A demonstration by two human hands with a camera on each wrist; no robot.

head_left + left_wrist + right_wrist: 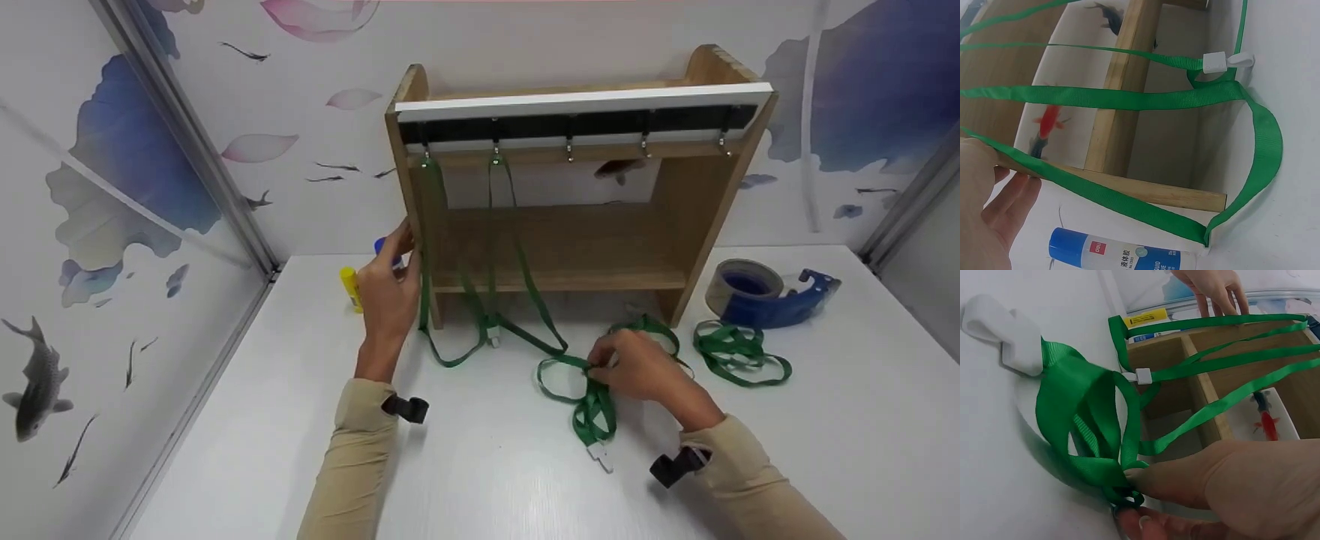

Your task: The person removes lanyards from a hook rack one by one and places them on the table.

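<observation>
I found the green lanyard bunched just above or on the worktop, in front of the wooden rack; contact beneath it could not be confirmed. The right grip pinched one part of it between thumb and fingers, leaving loose coils and a white clip outside the hold. A further green strip lay behind that hand; I could not tell whether it belonged to the same lanyard. Close beside the held coils dipped the lower bend of the second hanging lanyard, while the first hanging lanyard ran down past the left grip. That hand pinched nothing that I could see: its fingers lay fairly straight against the left side panel, the thumb's contact being unclear. I judged snagging the chief hazard, since the held coils and the neighbouring bend lay near enough to cross, and a pull could have dragged the latter off its hook. The narrow pinch might also have let coils slip or knot, and a sharp tug could have shifted the rack if the left hand's pressure slackened. Farther out, I recorded a loose lanyard near the tape dispenser on the right, and a yellow tube beside a blue-capped glue bottle on the left.
</observation>
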